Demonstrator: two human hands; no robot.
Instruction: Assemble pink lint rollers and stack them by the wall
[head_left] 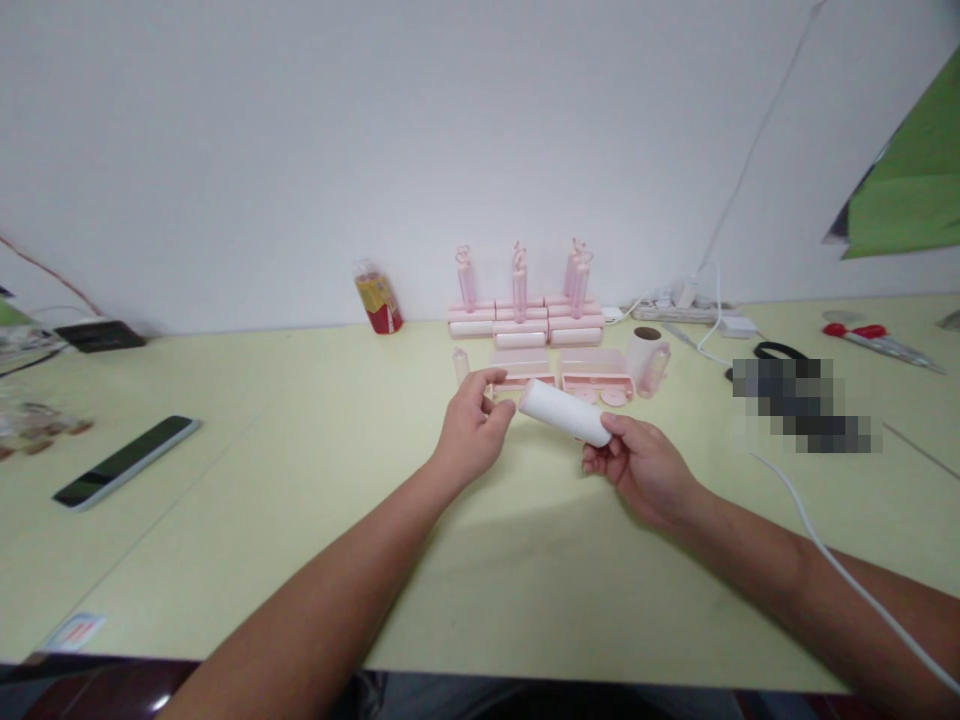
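Right hand (646, 468) closed around one end of white roll (564, 411); roll sticks out toward left hand (471, 432), just beside its pinched-shut fingers (484, 388). Roll seems light, stiff, smooth: grip around middle, no hard squeeze.

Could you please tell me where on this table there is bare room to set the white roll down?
The widest bare patch lies between the phone and the left hand, back to the red bottle. The near edge is bare too, up to the white cable. It is crowded behind the white roll, among the pink roller parts.
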